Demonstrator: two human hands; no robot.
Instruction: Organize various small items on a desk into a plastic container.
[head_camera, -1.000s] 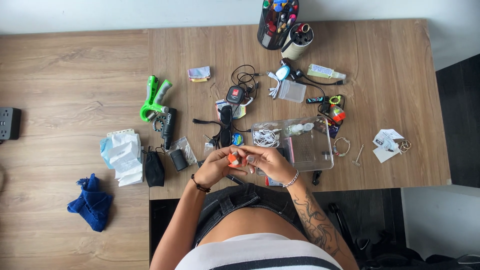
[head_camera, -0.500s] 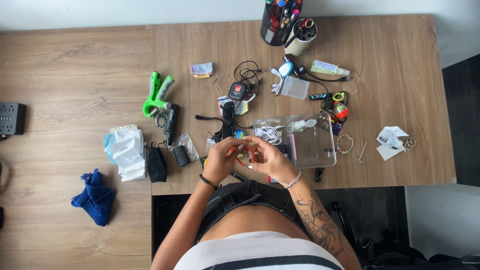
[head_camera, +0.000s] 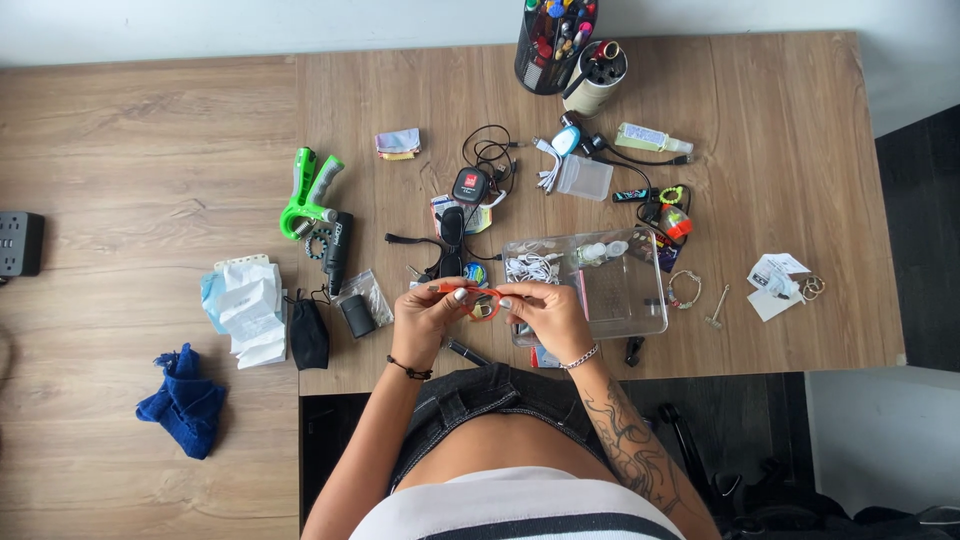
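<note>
both hands' grip clamped on small orange object (head_camera: 484, 303), left hand (head_camera: 428, 318) and right hand (head_camera: 545, 315) pinching it together above table (head_camera: 780, 120) front edge, just beside clear plastic box (head_camera: 625, 295), black sunglasses (head_camera: 450, 245) behind, green hand gripper (head_camera: 308, 193) well left

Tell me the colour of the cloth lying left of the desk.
Blue cloth, crumpled; the head view shows it.

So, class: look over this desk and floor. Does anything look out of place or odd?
Yes. A crumpled blue cloth lies on the floor left of the desk, away from everything else. On the desk, small items lie scattered loose around the clear plastic box.
</note>
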